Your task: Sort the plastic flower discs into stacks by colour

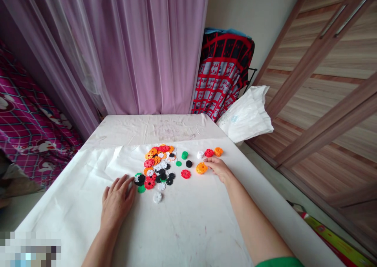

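My left hand (118,200) lies flat on the white-covered table, fingers apart, its fingertips by a black-and-green cluster of snowflake discs (139,179) at the pile's left edge. At the right, my right hand (218,168) has its fingers closed at the right edge of a stack of orange snowflake discs (201,168); the thumb is partly hidden. Beyond it stand small stacks of white discs (200,155), red discs (209,153) and more orange discs (218,151). A mixed pile of discs (159,164) in several colours spreads between my hands.
Between the pile and my right hand are a green stack (184,155), a black disc (189,164) and a red disc (185,174). A white disc (157,197) lies nearer me. A white bag (247,117) stands by the table's far right corner; wooden wardrobe doors (324,82) are beyond.
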Demonstrator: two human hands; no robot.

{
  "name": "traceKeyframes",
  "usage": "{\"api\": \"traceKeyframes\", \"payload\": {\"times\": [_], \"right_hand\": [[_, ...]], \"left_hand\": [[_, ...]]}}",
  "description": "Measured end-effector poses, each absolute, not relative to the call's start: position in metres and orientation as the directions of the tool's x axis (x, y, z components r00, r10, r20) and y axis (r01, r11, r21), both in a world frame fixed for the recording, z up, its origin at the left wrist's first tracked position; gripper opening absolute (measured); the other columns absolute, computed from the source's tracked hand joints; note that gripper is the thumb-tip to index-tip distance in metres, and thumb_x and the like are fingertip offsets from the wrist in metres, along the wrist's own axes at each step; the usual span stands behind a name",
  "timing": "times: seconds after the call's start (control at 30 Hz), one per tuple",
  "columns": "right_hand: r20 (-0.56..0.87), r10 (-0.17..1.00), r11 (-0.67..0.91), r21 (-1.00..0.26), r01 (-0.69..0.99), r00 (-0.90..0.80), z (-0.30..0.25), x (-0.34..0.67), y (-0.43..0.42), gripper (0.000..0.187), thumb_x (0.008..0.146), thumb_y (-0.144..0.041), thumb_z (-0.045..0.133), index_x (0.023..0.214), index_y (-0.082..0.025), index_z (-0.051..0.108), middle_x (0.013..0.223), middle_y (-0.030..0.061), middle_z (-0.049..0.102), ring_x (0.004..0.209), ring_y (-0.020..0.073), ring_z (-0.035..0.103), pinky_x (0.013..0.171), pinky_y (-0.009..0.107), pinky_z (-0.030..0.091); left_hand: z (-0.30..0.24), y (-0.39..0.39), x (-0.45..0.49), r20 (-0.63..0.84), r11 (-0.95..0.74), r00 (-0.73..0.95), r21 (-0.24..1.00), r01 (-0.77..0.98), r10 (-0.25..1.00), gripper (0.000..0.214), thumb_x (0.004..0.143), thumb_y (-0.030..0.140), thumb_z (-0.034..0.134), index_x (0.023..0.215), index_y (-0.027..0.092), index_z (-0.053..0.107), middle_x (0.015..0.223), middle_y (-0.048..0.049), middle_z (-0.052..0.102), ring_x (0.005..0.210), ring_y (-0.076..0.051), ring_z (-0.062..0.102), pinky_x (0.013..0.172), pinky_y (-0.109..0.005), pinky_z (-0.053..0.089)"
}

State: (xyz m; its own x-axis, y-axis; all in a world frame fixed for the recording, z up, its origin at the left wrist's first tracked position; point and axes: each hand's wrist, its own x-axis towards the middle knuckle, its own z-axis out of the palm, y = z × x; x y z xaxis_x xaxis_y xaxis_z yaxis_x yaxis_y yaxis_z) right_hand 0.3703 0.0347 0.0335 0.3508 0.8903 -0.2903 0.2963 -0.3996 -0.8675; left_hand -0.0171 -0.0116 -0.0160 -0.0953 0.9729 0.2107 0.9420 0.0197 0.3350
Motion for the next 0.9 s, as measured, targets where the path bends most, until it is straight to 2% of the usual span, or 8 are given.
{"api": "traceKeyframes", "payload": {"times": [0.17, 0.3, 0.4, 0.53, 0.63, 0.8, 0.9], "right_hand": [[-0.292, 0.889, -0.410, -0.851, 0.329, 0.352, 0.029, 0.374, 0.033, 0.030, 0.067, -0.038, 0.061, 0.090, -0.019, 0.068, 0.081, 0.0012, 0.069, 0.076, 0.0166, 0.061, 0.059, 0.023, 0.040], [-0.230, 0.922, -0.359, -0.809, 0.466, 0.310, 0.021, 0.376, 0.025, 0.045, 0.071, -0.039, 0.067, 0.110, -0.017, 0.065, 0.107, 0.0071, 0.070, 0.091, 0.0191, 0.065, 0.070, 0.026, 0.048], [-0.154, 0.952, -0.296, -0.672, 0.678, 0.264, 0.019, 0.368, 0.020, 0.050, 0.074, -0.036, 0.069, 0.121, -0.019, 0.062, 0.124, 0.0081, 0.065, 0.098, 0.0190, 0.066, 0.083, 0.028, 0.049], [-0.069, 0.974, -0.227, -0.386, 0.894, 0.217, 0.031, 0.350, 0.017, 0.041, 0.086, -0.033, 0.060, 0.124, -0.019, 0.061, 0.127, 0.0102, 0.063, 0.099, 0.0194, 0.066, 0.090, 0.029, 0.046], [-0.093, 0.974, -0.223, -0.252, 0.942, 0.206, 0.045, 0.341, 0.014, 0.042, 0.089, -0.036, 0.056, 0.127, -0.019, 0.060, 0.125, 0.0114, 0.062, 0.108, 0.0228, 0.063, 0.090, 0.029, 0.044], [-0.184, 0.961, -0.233, -0.137, 0.963, 0.207, 0.057, 0.333, 0.015, 0.063, 0.084, -0.045, 0.063, 0.140, -0.023, 0.047, 0.124, 0.0119, 0.060, 0.109, 0.0265, 0.062, 0.083, 0.031, 0.044], [-0.221, 0.965, -0.164, -0.086, 0.983, 0.142, 0.056, 0.329, 0.025, 0.052, 0.083, -0.034, 0.063, 0.133, -0.025, 0.053, 0.121, 0.0108, 0.062, 0.105, 0.0254, 0.063, 0.081, 0.030, 0.042]], "left_hand": [[-0.016, -0.012, -0.017, 0.210, 0.018, -0.093, 0.331, 0.943, 0.973, 0.043, 0.096, 0.044, 0.036, 0.125, 0.028, 0.065, 0.144, -0.0054, 0.058, 0.139, -0.028, 0.044, 0.116, -0.053, 0.027], [-0.016, -0.013, -0.017, 0.224, 0.006, -0.084, 0.331, 0.944, 0.971, 0.042, 0.096, 0.043, 0.039, 0.126, 0.029, 0.065, 0.143, -0.0057, 0.059, 0.138, -0.027, 0.044, 0.116, -0.052, 0.027], [-0.014, -0.013, -0.017, 0.210, 0.017, -0.089, 0.326, 0.945, 0.974, 0.043, 0.096, 0.043, 0.037, 0.126, 0.029, 0.065, 0.143, -0.0054, 0.058, 0.138, -0.027, 0.044, 0.116, -0.052, 0.028], [-0.014, -0.014, -0.016, 0.222, 0.010, -0.086, 0.323, 0.946, 0.971, 0.042, 0.096, 0.043, 0.038, 0.125, 0.029, 0.065, 0.144, -0.0057, 0.058, 0.138, -0.027, 0.045, 0.116, -0.052, 0.028], [-0.015, -0.014, -0.017, 0.217, 0.010, -0.083, 0.318, 0.948, 0.973, 0.042, 0.097, 0.043, 0.037, 0.126, 0.029, 0.065, 0.144, -0.0054, 0.058, 0.138, -0.027, 0.045, 0.116, -0.052, 0.028], [-0.014, -0.014, -0.016, 0.208, 0.010, -0.075, 0.295, 0.955, 0.975, 0.044, 0.098, 0.043, 0.035, 0.127, 0.028, 0.064, 0.144, -0.0050, 0.058, 0.139, -0.027, 0.044, 0.116, -0.051, 0.028], [-0.015, -0.014, -0.016, 0.214, 0.009, -0.076, 0.296, 0.955, 0.974, 0.043, 0.097, 0.042, 0.036, 0.126, 0.027, 0.065, 0.144, -0.0058, 0.058, 0.138, -0.028, 0.044, 0.115, -0.052, 0.029]]}}
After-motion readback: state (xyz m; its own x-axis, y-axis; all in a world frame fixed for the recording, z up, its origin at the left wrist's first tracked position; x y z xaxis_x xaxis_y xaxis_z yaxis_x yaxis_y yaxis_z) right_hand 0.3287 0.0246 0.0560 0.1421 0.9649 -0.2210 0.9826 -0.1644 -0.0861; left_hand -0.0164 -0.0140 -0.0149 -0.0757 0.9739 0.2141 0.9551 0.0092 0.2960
